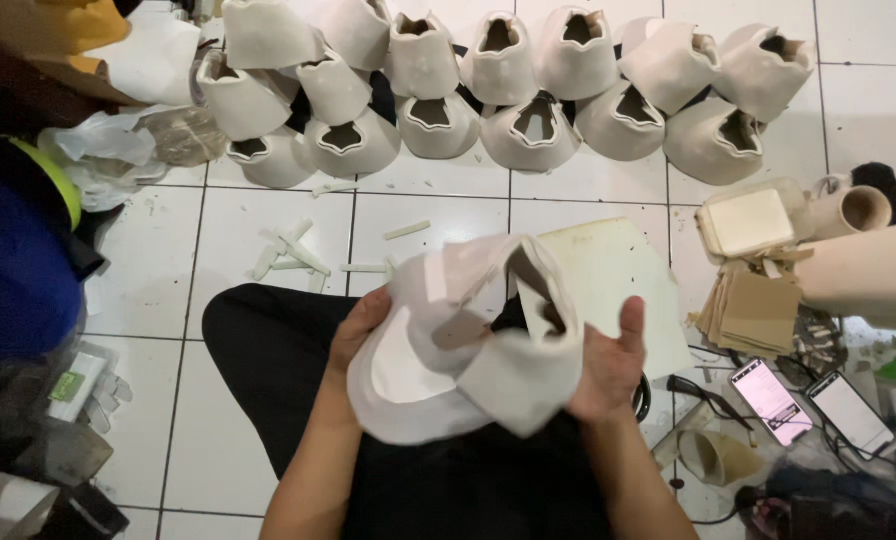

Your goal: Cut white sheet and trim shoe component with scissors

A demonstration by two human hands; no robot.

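Observation:
I hold a pale cream shoe upper (468,340), soft and folded open, over my lap. My left hand (360,325) grips its left edge, fingers curled under the material. On the right side my right hand (610,362) supports it, palm up with the thumb raised. The white inner lining faces me. Dark trousers (268,350) show beneath. A flat cream sheet (618,280) lies on the tiled floor just behind the upper.
Several finished cream uppers (508,90) stand in rows at the top. Small white strips (293,255) litter the tiles. Cardboard pieces (753,310), rolls (853,215), two lit phones (768,400) and cables crowd the right. Bags and a blue cloth (18,270) sit left.

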